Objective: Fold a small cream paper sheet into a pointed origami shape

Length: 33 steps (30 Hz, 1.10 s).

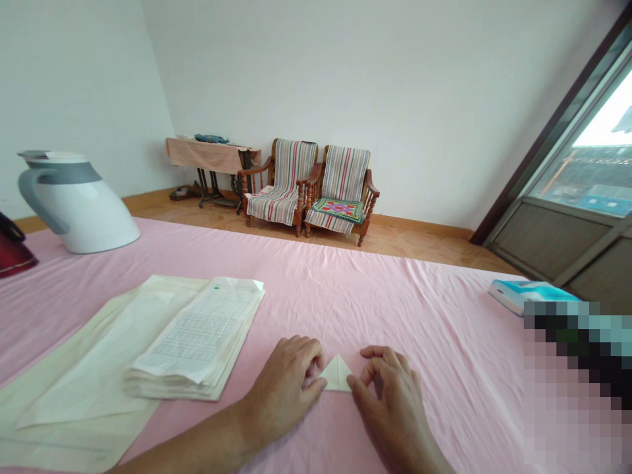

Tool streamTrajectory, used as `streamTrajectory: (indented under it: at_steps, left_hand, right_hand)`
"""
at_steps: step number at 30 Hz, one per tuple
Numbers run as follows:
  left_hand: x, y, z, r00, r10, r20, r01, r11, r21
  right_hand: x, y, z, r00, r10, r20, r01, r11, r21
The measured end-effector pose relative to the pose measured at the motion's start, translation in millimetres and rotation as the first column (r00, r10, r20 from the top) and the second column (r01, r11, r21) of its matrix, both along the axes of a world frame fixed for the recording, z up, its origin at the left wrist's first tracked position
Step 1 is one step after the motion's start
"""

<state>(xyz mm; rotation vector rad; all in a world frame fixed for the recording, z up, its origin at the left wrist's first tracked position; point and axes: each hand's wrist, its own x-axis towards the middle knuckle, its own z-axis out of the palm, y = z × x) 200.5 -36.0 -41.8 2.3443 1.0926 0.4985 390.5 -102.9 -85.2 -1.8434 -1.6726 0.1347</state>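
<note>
Both hands at near edge of the table [444,309], which is covered in a pink cloth. Left hand [286,385] curled, fingertips pinching the left corner of a small folded paper triangle [336,375]. Right hand [392,395] also curled, thumb and forefinger pressing on the triangle's right corner. Triangle lies flat on the cloth between the two hands, point facing away from the person, held from both sides.

Just left of the left hand: stack of gridded paper sheets [197,345], top sheet corner folded. Stack sits on larger cream sheets [74,388] spread toward the left edge. Far left on table: white electric kettle [74,201] with grey handle, and a dark red object [12,253] partly cut off. Right side: teal and white book [523,293], next to a blurred patch.

Background: two striped wooden armchairs [311,187] against the wall, treadle sewing table [212,158] left of them, glass door [582,171] at right.
</note>
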Motion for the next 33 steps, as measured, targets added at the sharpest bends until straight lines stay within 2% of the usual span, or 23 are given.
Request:
streamTrajectory:
  at_steps: [3, 6, 10, 14, 19, 25, 33]
  left_hand:
    - [0, -4, 0.8, 0.994, -0.107, -0.007, 0.107, 0.990, 0.088]
    - [1, -7, -0.7, 0.978, -0.197, -0.072, 0.208, 0.956, 0.205]
    - [1, -8, -6.7, 0.969, -0.211, -0.125, 0.239, 0.929, 0.284]
    - [1, -7, -12.6, 0.969, -0.197, -0.151, 0.240, 0.898, 0.369]
    - [0, -8, -11.5, 0.950, -0.223, -0.218, 0.300, 0.845, 0.444]
    - [-1, -14, -7.6, 0.912, -0.228, -0.342, 0.376, 0.799, 0.470]
    - [-3, -14, -6.2, 0.895, -0.237, -0.378, 0.402, 0.797, 0.452]
  right_hand:
    - [1, 1, -2, 1.000, 0.004, -0.008, -0.004, 1.000, 0.005]
    - [-1, 1, -1, 1.000, 0.006, -0.017, -0.006, 1.000, 0.006]
    - [-2, 1, -2, 1.000, 0.003, -0.011, -0.003, 0.999, 0.037]
    - [3, -4, -2, 0.999, 0.053, 0.000, -0.052, 0.985, 0.163]
    - [5, -16, 4, 0.964, 0.116, 0.239, -0.197, 0.916, 0.349]
    - [-6, -19, 7, 0.816, 0.150, 0.558, -0.396, 0.849, 0.351]
    - [-7, -21, 4, 0.727, 0.051, 0.685, -0.357, 0.880, 0.314]
